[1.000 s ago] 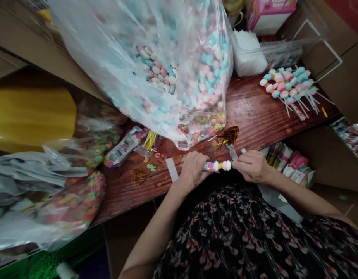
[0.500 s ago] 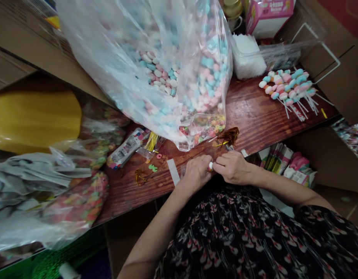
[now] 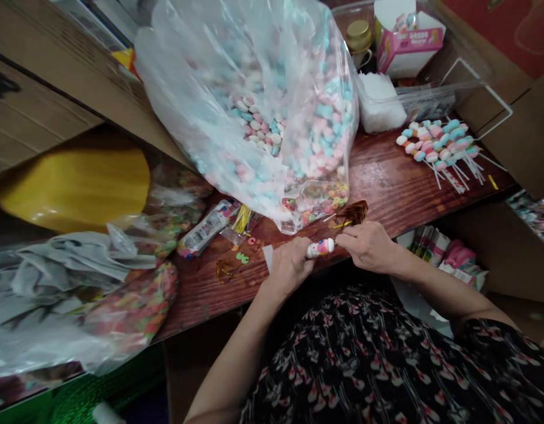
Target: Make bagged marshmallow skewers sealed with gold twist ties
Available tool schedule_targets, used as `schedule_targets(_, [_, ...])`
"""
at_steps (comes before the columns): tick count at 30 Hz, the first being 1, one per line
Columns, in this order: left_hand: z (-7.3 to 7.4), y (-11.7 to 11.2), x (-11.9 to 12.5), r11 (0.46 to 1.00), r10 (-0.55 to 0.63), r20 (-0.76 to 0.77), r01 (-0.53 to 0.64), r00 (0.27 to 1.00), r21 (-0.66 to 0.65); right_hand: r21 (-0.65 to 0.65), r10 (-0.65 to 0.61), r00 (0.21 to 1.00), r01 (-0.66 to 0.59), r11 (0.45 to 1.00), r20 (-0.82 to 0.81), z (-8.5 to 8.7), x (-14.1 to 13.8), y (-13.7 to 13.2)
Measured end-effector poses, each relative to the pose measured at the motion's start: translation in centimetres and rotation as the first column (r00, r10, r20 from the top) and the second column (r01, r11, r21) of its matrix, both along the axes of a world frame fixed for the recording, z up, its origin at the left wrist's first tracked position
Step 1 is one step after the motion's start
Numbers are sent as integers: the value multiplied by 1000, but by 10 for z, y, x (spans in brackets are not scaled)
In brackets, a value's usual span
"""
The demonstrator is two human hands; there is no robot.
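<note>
Near the front edge of the worktop (image 3: 378, 171), a wrapped candy roll (image 3: 320, 248) was gripped by the left hand (image 3: 292, 260), fingers curled round one end; its long axis was aimed at the bunched right hand (image 3: 368, 246), just beside; whether anything was pinched there could not be told.

Packet (image 3: 320, 248) partly hidden by left fingers (image 3: 301, 249), bag (image 3: 228, 126) cut off above

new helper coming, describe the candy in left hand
Start at the big clear bag of pastel candies. Just below its lowest corner is the left hand. The candy it holds is white-tipped and brightly printed, unlike the stick candies farther right.
</note>
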State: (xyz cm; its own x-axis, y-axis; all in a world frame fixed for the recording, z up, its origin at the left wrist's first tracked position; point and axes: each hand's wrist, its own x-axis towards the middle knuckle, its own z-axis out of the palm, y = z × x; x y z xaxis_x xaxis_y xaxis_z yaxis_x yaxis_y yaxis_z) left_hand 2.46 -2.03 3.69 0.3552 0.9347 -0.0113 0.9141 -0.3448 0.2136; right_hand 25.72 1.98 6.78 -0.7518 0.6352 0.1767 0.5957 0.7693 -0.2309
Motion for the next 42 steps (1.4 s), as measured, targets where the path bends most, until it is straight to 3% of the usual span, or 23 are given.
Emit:
schedule_targets(3, [2, -1, 2, 992, 18, -122, -3, 992, 125, -158, -40, 997, 51, 986, 73, 7, -6, -3])
schedule_targets(6, [1, 0, 8, 985, 2, -159, 25, 987, 168, -225, -27, 994, 49, 973, 102, 10, -20, -9])
schedule_targets(9, [0, 0, 13, 988, 5, -81, 8, 997, 152, -208, -19, 999, 24, 978, 28, 8, -30, -11])
schedule_targets(12, [4, -2, 13, 988, 129, 149, -139, 980, 59, -155, -61, 979, 31, 987, -195, 7, -25, -5])
schedule_targets(14, [10, -4, 11, 982, 191, 403, -169, 895, -90, -142, -86, 941, 41, 989, -327, 6, -16, 1])
schedule_targets(15, [14, -5, 10, 973, 215, 535, -131, 817, -191, -139, -90, 927, 42, 989, -365, 5, -11, 3])
schedule_targets(17, [21, -6, 9, 918, 322, 732, -8, 600, -397, -119, -63, 916, 17, 993, -396, 6, -5, 8])
schedule_targets(20, [24, -6, 11, 797, 554, 781, 90, 288, -598, -27, 38, 926, -52, 998, -377, 11, -6, 11])
schedule_targets(22, [21, -4, 16, 779, 608, 777, 66, 163, -624, 49, 97, 935, -86, 995, -342, 15, -15, 13])
schedule_targets(27, [13, 2, 27, 852, 518, 856, -91, 3, -515, 184, 153, 924, -93, 978, -349, 18, -39, 20])
schedule_targets(30, [16, 4, 28, 839, 458, 873, -243, -169, -487, 37, 82, 818, -74, 997, -570, 12, -47, 18])
schedule_targets(32, [17, 5, 27, 819, 415, 883, -333, -219, -467, -198, -128, 676, -26, 980, -726, 4, -50, 12])
schedule_targets(34, [17, 5, 27, 836, 376, 912, -364, -163, -410, -376, -305, 587, 1, 927, -750, -4, -56, 3])
schedule_targets(36, [13, 4, 28, 868, 348, 933, -347, -87, -356, -410, -325, 581, -18, 912, -747, -12, -62, -5])
schedule_targets(37, [10, 3, 29, 874, 348, 933, -329, -87, -357, -401, -311, 581, -30, 915, -752, -14, -64, -7])
schedule_targets(40, [2, -2, 30, 853, 433, 878, -223, -205, -473, -380, -293, 558, -44, 924, -777, -17, -66, -6])
schedule_targets(42, [-2, -5, 29, 835, 498, 836, -130, -231, -534, -357, -263, 582, -51, 933, -770, -16, -63, -1])
